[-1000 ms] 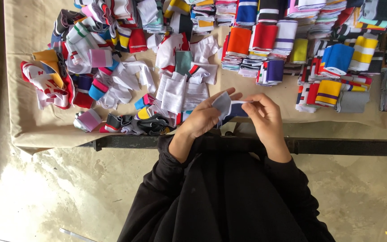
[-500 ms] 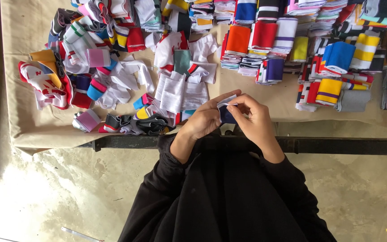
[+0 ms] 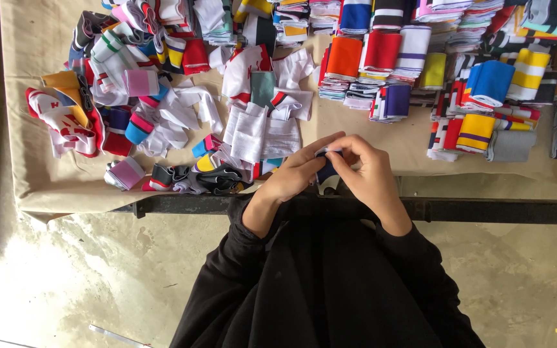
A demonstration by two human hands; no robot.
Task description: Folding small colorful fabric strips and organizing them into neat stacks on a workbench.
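Beige-covered counter (image 3: 369, 138) with piled fabric pieces (image 3: 162, 109); left hand (image 3: 298, 171) and right hand (image 3: 369, 169), fingers pinching small dark-blue fabric piece (image 3: 325, 169).

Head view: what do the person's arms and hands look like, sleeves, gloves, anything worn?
Both arms wear long black sleeves that end at the wrists. The left hand and right hand are bare: no gloves. No rings, watch or bracelet can be seen from this view.
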